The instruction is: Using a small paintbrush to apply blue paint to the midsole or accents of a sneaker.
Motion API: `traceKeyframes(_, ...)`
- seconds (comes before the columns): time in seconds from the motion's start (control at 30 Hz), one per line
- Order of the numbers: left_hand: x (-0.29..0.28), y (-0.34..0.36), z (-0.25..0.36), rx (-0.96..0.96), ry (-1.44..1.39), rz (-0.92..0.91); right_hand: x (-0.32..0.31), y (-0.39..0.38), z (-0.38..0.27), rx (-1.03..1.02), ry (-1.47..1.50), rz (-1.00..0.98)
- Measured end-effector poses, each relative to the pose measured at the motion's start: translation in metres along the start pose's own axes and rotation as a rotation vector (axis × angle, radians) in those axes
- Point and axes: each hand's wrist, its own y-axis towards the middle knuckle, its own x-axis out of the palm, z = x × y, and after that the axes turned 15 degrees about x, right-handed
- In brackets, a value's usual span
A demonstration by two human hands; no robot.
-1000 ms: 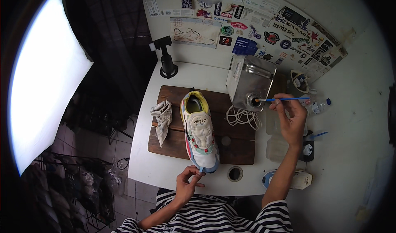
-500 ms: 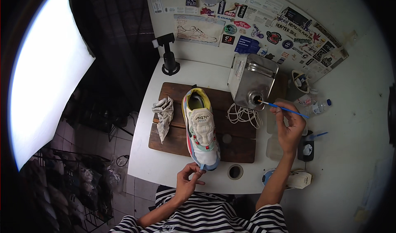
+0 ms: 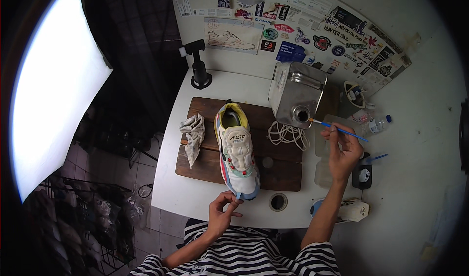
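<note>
A multicolour sneaker [image 3: 238,154] lies upright on a brown wooden board [image 3: 283,173]. My left hand [image 3: 224,210] pinches the light blue piece at the toe. My right hand [image 3: 344,151] grips a slim blue paintbrush [image 3: 323,123], whose tip is at the rim of the round opening of a metal can [image 3: 299,88] behind the board. White laces [image 3: 288,137] lie below the can. A crumpled cloth [image 3: 194,137] rests on the board, left of the shoe.
A black stand [image 3: 199,68] is at the back left of the white table [image 3: 171,198]. Plastic trays [image 3: 323,176], a bottle [image 3: 378,124], a black container [image 3: 362,176], a second shoe [image 3: 354,210] and a tape roll [image 3: 277,202] are around. A bright light panel [image 3: 53,81] stands left.
My right hand has moved a little down, tilting the brush and drawing its tip from inside the can's opening to the rim. My left hand stays at the toe.
</note>
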Motion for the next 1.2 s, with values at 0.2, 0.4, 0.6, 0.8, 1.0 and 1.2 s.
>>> traceKeyframes(0.2, -0.001, 0.001, -0.002, 0.002, 0.008, 0.0, -0.002, -0.001, -0.002, -0.03, -0.03, 0.029)
traceKeyframes(0.4, -0.001, 0.003, 0.0, -0.007, 0.002, -0.009, -0.018, 0.0, -0.018, -0.247, -0.097, 0.105)
traceKeyframes(0.6, 0.0, 0.004, -0.001, -0.009, -0.002, -0.009, -0.024, 0.0, -0.054, -0.473, 0.054, 0.187)
traceKeyframes(0.8, 0.0, 0.001, -0.002, 0.006, -0.007, -0.006, -0.009, -0.011, -0.036, -0.205, 0.163, 0.012)
traceKeyframes(1.0, 0.003, -0.002, -0.003, -0.089, -0.07, 0.007, 0.019, -0.041, -0.007, 0.243, 0.586, -0.036)
traceKeyframes(1.2, 0.012, 0.0, 0.0, -0.055, -0.103, 0.017, 0.019, -0.078, 0.0, 0.545, 0.776, -0.233)
